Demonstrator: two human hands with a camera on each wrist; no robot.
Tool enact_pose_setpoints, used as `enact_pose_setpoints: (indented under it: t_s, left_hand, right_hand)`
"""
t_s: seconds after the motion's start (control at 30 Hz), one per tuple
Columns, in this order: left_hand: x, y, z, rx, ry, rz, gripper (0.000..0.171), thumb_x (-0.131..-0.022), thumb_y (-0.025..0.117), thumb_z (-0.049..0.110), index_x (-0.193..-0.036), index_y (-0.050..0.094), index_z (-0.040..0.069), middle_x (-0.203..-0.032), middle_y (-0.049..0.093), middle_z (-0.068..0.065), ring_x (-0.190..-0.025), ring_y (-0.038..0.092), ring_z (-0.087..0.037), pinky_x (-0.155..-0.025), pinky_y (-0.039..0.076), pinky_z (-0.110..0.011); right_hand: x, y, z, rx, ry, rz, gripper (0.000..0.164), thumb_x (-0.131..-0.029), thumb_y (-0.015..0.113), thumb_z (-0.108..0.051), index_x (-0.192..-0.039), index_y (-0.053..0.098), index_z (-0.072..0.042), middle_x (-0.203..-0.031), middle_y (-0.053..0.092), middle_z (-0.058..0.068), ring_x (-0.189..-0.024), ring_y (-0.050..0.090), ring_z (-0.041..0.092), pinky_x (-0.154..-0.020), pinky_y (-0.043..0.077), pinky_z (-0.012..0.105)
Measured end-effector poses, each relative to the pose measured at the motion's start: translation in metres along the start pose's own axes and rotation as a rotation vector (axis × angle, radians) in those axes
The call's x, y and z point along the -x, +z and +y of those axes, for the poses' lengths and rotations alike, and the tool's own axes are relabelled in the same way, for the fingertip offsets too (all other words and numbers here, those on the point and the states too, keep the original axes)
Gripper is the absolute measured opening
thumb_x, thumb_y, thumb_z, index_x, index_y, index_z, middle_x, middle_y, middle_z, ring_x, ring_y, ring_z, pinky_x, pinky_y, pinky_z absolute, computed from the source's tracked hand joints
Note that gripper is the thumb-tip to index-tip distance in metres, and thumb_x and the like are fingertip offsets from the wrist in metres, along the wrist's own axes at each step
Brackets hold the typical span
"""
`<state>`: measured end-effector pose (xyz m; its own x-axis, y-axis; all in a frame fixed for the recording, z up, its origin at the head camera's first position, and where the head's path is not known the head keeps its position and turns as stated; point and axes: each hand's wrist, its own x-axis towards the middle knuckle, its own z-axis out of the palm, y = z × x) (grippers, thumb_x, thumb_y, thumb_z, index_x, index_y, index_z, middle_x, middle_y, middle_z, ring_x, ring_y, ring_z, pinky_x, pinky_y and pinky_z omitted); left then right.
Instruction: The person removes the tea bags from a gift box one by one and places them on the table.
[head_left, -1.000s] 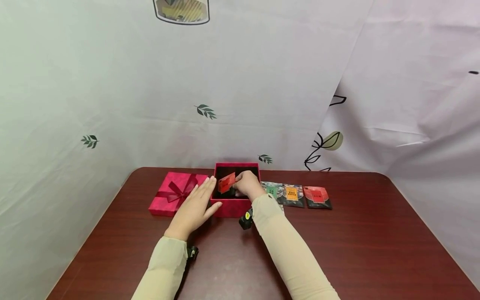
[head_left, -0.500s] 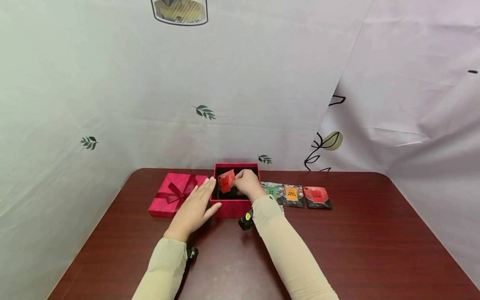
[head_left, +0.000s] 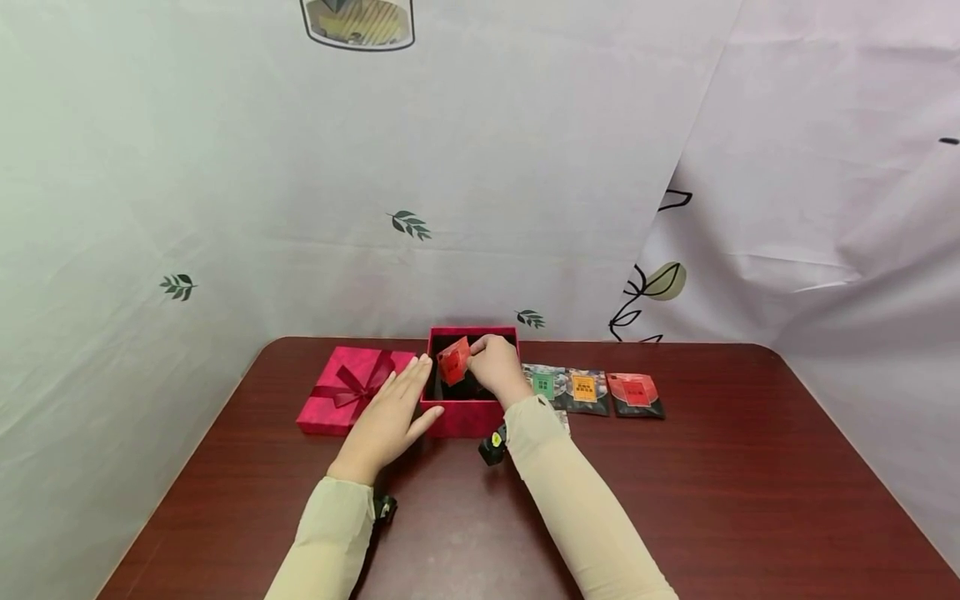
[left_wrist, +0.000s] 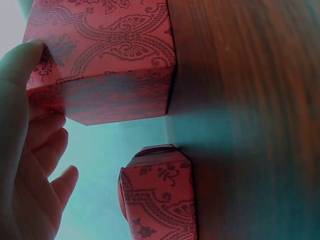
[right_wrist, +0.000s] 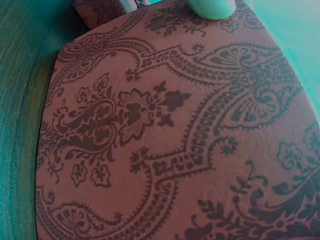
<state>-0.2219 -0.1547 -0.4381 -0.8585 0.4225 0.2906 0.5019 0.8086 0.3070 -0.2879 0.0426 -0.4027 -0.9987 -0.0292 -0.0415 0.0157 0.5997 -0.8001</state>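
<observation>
In the head view, an open red gift box point(head_left: 465, 418) with a dark inside stands at the table's back edge. My right hand point(head_left: 497, 367) reaches over it and pinches a red and black sachet point(head_left: 453, 362) by its right side. The sachet is tilted inside the box opening. My left hand point(head_left: 386, 421) lies with straight fingers along the box's left side. Its thumb point(left_wrist: 22, 62) touches the box's patterned front in the left wrist view. The right wrist view shows mostly the box front point(right_wrist: 150, 120); my right fingers are hidden there.
A red lid point(head_left: 341, 392) with a ribbon bow lies left of the box. To the right lie a green-label sachet point(head_left: 543, 383), an orange-label sachet point(head_left: 585, 390) and another red sachet point(head_left: 635, 394). My right arm partly covers a further packet. A white printed cloth point(head_left: 480, 167) hangs behind the table.
The pinched sachet has turned more upright and risen slightly at the box opening, along with my right hand. My left hand stays in place at the box.
</observation>
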Motion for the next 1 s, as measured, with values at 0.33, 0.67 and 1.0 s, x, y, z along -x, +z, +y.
enact_pose_setpoints:
  t_s: [0.33, 0.67, 1.0]
  left_hand:
    - [0.0, -0.001, 0.0, -0.002, 0.0, -0.009, 0.076, -0.1, 0.062, 0.041, -0.157, 0.032, 0.001, -0.164, 0.031, -0.015, -0.153, 0.024, -0.032, -0.122, 0.023, -0.053]
    - [0.0, 0.001, 0.001, 0.005, 0.009, 0.017, 0.076, -0.098, 0.066, 0.038, -0.156, 0.034, 0.0, -0.162, 0.033, -0.015, -0.151, 0.027, -0.033, -0.122, 0.023, -0.053]
    - [0.001, 0.001, 0.0, 0.009, 0.009, 0.012, 0.077, -0.099, 0.064, 0.041, -0.157, 0.033, 0.0, -0.163, 0.031, -0.015, -0.152, 0.026, -0.032, -0.122, 0.023, -0.053]
  right_hand:
    - [0.002, -0.001, -0.003, -0.014, -0.057, 0.043, 0.021, -0.097, 0.065, -0.013, -0.114, 0.07, -0.003, -0.098, 0.074, 0.011, -0.081, 0.069, 0.022, -0.077, 0.059, 0.041]
    - [0.012, -0.001, 0.002, -0.098, -0.161, 0.156, 0.026, -0.091, 0.063, -0.009, -0.114, 0.072, -0.004, -0.091, 0.073, 0.006, -0.077, 0.068, 0.018, -0.07, 0.059, 0.036]
    - [0.03, -0.01, 0.004, -0.161, -0.292, 0.319, 0.026, -0.089, 0.061, -0.006, -0.112, 0.074, -0.005, -0.084, 0.071, 0.004, -0.072, 0.068, 0.015, -0.066, 0.057, 0.034]
